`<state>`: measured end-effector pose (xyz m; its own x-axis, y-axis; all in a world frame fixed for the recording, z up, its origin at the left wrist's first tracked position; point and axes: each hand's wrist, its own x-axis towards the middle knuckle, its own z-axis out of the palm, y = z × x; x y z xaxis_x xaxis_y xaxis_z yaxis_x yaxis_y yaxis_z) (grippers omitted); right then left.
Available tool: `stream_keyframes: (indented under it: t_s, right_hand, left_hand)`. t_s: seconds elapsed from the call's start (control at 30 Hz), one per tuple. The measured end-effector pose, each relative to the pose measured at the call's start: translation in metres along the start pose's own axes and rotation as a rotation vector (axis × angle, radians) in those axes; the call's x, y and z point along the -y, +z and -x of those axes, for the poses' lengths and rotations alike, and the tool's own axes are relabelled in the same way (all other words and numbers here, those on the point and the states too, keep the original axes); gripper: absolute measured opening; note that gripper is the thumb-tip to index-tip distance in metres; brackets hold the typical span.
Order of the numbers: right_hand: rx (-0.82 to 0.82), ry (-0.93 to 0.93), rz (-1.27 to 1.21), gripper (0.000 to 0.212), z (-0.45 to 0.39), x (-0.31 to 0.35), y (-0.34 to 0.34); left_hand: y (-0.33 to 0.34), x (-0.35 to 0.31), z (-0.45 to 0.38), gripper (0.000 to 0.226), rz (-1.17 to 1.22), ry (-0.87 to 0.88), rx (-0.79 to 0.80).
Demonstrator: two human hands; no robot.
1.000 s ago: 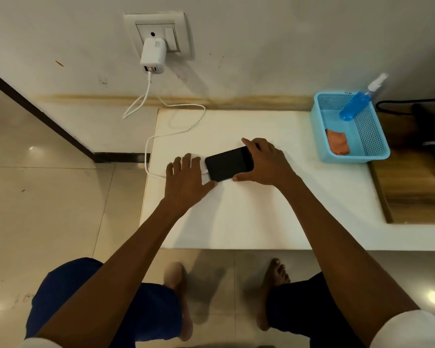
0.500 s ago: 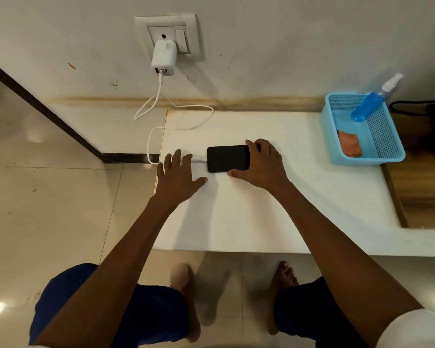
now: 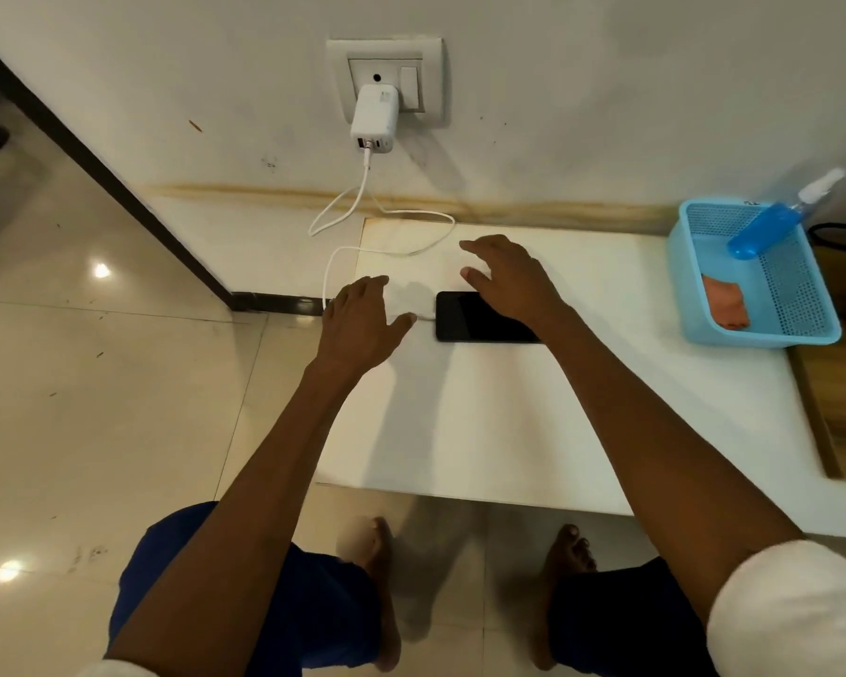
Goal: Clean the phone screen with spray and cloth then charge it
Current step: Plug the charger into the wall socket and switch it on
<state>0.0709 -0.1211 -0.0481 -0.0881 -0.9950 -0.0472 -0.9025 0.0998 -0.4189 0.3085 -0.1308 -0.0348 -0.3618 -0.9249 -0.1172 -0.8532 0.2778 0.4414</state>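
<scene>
Phone (image 3: pixel 479 317) lying flat, dark screen up, on a white table (image 3: pixel 533 422), seen from the head camera. A white cable (image 3: pixel 362 197) runs from a wall charger (image 3: pixel 373 118) down to the phone's left end. The left hand (image 3: pixel 360 324) hovers just left of the phone, fingers loosely spread, holding nothing. The right hand (image 3: pixel 509 278) is above the phone's far edge, fingers spread wide, empty. At the table's right end a blue basket (image 3: pixel 797 290) holds a blue spray bottle (image 3: pixel 772 224) and an orange cloth (image 3: pixel 726 305).
</scene>
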Motion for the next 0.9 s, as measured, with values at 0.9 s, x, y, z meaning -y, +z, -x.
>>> stream_keyframes:
  t_s: [0.9]
  right_hand:
    - [0.101, 0.105, 0.193, 0.042, 0.035, -0.058, -0.021]
  left_hand:
    - [0.017, -0.018, 0.002, 0.077, -0.117, 0.050, 0.258]
